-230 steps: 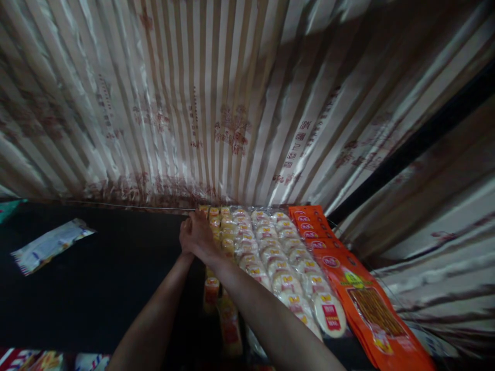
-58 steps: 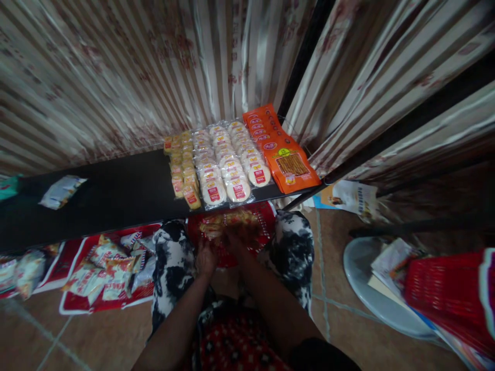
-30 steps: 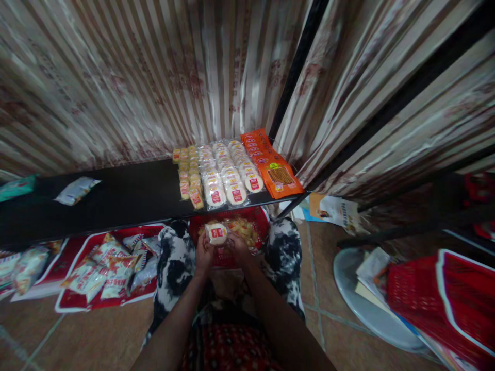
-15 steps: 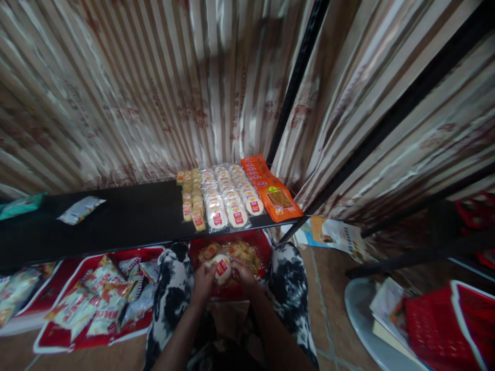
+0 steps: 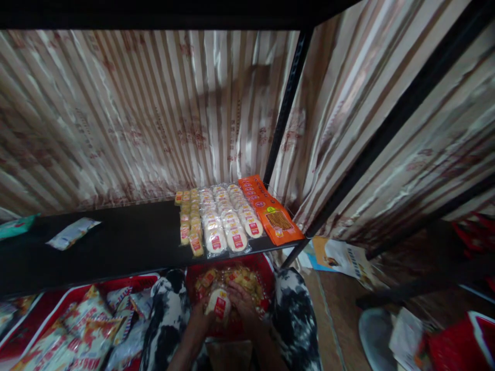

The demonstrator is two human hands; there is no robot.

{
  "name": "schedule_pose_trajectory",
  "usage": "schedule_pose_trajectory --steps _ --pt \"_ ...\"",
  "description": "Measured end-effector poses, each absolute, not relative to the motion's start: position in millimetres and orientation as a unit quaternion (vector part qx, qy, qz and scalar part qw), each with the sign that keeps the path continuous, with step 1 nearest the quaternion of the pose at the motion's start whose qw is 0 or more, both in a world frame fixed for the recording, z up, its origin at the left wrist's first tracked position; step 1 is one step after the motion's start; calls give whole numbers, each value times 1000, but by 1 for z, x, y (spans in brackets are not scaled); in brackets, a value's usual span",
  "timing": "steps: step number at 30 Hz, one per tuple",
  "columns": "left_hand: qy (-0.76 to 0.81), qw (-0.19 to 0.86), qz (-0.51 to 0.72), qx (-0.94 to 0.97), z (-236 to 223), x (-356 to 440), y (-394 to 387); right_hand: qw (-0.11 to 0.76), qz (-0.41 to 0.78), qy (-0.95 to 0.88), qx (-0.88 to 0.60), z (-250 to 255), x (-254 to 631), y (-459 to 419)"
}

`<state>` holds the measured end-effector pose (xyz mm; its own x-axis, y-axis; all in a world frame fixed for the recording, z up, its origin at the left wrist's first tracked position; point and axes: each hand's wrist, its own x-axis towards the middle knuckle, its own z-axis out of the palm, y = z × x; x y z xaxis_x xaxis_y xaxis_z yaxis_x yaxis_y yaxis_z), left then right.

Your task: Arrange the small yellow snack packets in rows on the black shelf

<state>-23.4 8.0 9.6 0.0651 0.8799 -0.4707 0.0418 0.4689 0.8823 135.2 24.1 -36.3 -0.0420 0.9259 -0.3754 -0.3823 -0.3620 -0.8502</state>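
Observation:
A round white cracker in a clear wrapper with a red label (image 5: 219, 304) is in my left hand (image 5: 201, 315), fingers closed on its left edge. Beside its right edge is my right hand (image 5: 243, 301), fingers stretched out; whether it touches the wrapper I cannot tell. Both hands are over a red basket (image 5: 266, 273) between my knees, which holds small yellowish wrapped snacks (image 5: 247, 278). On the black shelf (image 5: 127, 234) above stand rows of similar white crackers (image 5: 226, 216), with yellow wrapped snacks (image 5: 189, 221) on their left and an orange bag (image 5: 274, 216) on their right.
A silvery packet (image 5: 73, 233) and a green one (image 5: 17, 226) lie farther left on the shelf. Below it, a red basket holds several snack bags (image 5: 95, 330). Black shelf posts (image 5: 288, 108) rise at the corner. Another red basket (image 5: 456, 342) is at lower right.
The view has tilted up, so the shelf and baskets appear lower and an upper shelf edge shows. My right hand has come off the cracker's edge and its fingers have stretched out.

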Motion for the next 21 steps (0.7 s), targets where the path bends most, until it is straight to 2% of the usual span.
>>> schedule_pose_trajectory --steps 4,10,21 --pt "597 594 382 380 3 -20 7 468 659 -316 -497 -35 131 23" --pt "592 602 418 335 4 -13 2 489 648 -299 -502 -31 127 19" --pt "599 586 453 304 27 -8 -1 447 668 -320 -502 -18 118 7"
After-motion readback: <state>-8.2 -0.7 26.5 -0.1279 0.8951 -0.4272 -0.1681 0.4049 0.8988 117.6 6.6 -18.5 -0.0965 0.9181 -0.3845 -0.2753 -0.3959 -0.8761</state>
